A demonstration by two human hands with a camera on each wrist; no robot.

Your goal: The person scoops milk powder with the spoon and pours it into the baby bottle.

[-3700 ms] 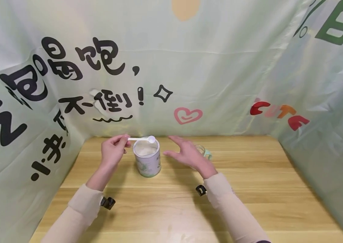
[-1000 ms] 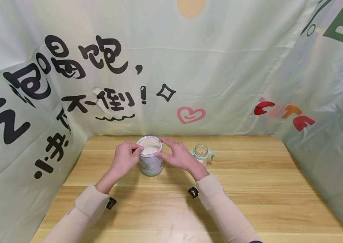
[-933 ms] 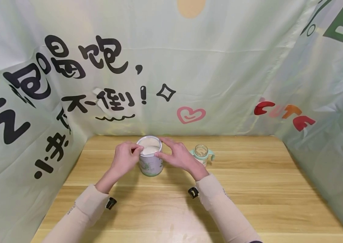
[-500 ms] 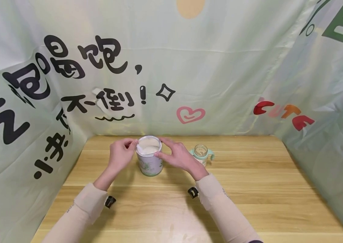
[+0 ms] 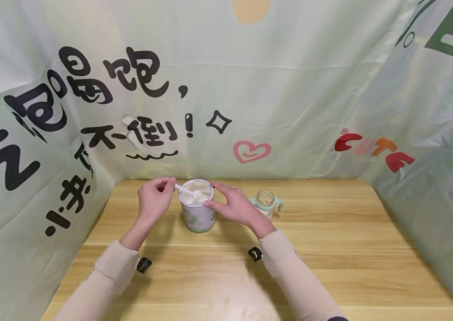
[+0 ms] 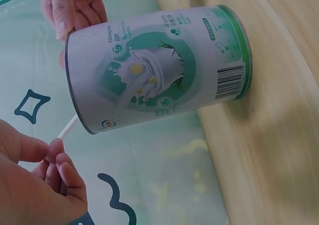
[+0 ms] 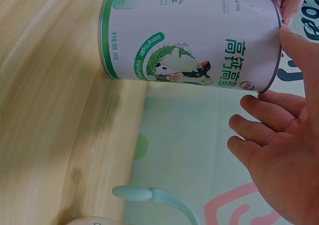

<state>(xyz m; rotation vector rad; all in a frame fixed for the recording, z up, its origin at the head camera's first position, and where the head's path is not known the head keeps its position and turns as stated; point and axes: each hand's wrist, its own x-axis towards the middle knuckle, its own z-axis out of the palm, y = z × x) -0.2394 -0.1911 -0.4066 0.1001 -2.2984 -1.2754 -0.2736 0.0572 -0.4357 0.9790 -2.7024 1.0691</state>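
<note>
A milk powder can (image 5: pixel 199 217), pale with green print, stands upright and uncovered on the table, white powder (image 5: pixel 203 196) showing inside. My left hand (image 5: pixel 155 201) pinches the end of a white measuring scoop's handle. That scoop (image 5: pixel 184 190) slants across the can's left rim, its bowl over the powder and looking filled with white. My right hand (image 5: pixel 239 206) holds the can's right rim, thumb at the near side and fingers toward the far side. In the left wrist view, the can hides the scoop's bowl. The right wrist view shows the lower fingers spread off the can.
Right of the can stands an uncapped baby bottle (image 5: pixel 265 201) with mint-green handles, partly behind my right hand. The wooden table (image 5: pixel 226 276) meets printed cloth walls (image 5: pixel 290 111) at the back and sides.
My right hand has come leftward onto the can's rim. The scoop went down into the can, then my left hand drew back up and left, bringing the bowl into sight with powder.
</note>
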